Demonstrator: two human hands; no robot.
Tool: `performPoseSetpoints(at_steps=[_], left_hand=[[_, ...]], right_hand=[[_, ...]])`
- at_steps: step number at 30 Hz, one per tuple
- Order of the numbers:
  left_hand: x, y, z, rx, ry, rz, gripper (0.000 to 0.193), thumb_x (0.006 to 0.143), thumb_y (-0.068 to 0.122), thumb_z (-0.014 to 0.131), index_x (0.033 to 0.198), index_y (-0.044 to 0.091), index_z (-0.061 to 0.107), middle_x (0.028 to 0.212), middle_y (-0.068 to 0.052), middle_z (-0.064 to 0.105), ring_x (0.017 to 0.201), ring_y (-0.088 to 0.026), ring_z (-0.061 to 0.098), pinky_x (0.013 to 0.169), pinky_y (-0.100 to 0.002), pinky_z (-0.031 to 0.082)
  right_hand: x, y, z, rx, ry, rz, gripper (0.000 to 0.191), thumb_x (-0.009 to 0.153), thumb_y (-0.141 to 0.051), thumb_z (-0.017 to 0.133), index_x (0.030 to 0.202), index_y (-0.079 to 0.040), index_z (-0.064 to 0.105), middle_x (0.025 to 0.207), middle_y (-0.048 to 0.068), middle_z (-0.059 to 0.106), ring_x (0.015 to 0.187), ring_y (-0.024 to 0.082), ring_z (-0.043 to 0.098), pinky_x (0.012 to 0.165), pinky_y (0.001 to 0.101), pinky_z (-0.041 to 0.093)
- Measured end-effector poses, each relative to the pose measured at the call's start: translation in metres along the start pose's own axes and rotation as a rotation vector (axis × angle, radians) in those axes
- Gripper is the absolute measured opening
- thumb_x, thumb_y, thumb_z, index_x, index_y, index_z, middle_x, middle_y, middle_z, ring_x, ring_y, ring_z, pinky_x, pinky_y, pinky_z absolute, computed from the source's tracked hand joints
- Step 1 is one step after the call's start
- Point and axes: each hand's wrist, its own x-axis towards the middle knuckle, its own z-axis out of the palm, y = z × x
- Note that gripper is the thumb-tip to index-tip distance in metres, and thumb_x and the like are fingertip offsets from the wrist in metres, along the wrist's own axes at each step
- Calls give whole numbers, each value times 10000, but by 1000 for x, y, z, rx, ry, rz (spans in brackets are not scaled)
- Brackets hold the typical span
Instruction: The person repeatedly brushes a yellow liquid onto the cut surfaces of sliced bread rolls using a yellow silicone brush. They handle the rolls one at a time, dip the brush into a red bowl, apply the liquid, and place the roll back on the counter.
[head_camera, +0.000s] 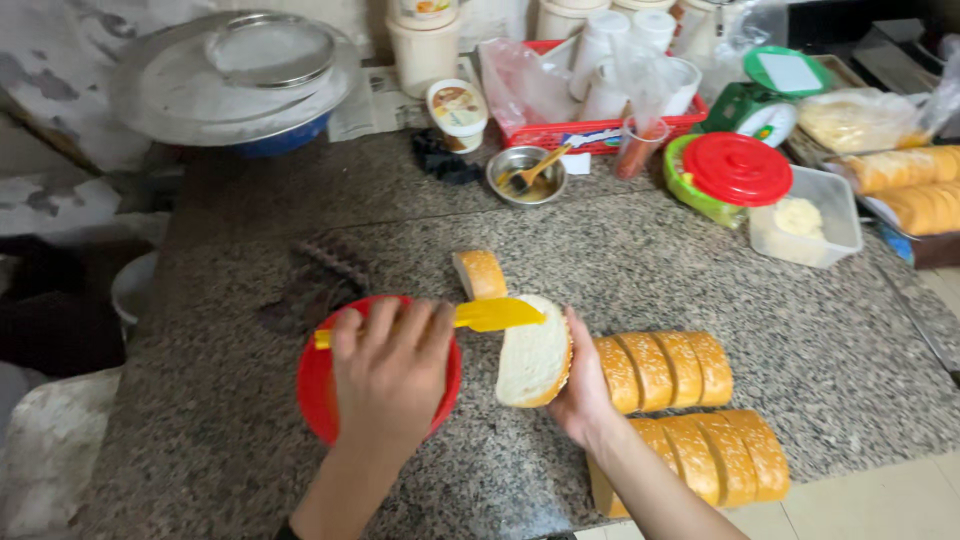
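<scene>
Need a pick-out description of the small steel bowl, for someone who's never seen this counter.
On the granite counter, look toward the back, just in front of the red basket. The small steel bowl sits there, the only metal bowl with a wooden-handled brush in it.

Food-preparation kitchen, small scale. Speckled granite surface (700, 260) carries rows of sliced buns (665, 370), more buns in bags (905, 190) at the right edge. Green kitchen scale (765, 100), red crate (600, 130) of white cups, tubs (425, 40), steel bowl with brush (525, 175), lidded containers (735, 170). Worn, peeling wall (60, 70) behind.
</scene>
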Motion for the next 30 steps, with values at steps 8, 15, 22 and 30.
performPoseSetpoints(at_steps=[8,15,22,30], left_hand=[[-6,30,7,92,-142,329,346,865,215,585,1130,48,733,1055,-68,703,1004,-244,659,820,-400,401],[20,4,-17,-176,-197,65,265,919,332,701,937,82,786,732,-9,711,704,-196,636,784,-448,384],[55,10,-13,-232,-679,-417,312,915,451,682,903,160,795,674,-36,718,597,-202,632,855,-417,389],[55,20,-10,-401,-482,-277,307,924,410,673,822,146,791,577,4,669,515,-161,587,860,-401,370]], right_hand=[[-3,-10,-31,152,-90,-2,565,999,-583,399,1273,-171,670,1186,39,737,1055,222,690,913,436,553],[-4,-33,-44,106,-74,23,519,984,-541,412,1236,-186,694,1139,24,746,1007,212,696,857,424,562],[-10,-33,-38,85,-113,-17,505,956,-522,467,1233,-164,691,1085,60,758,892,231,732,759,429,614],[-7,-40,-37,-23,-132,-18,526,926,-550,506,1188,-147,719,1026,91,779,823,239,747,707,420,619]])
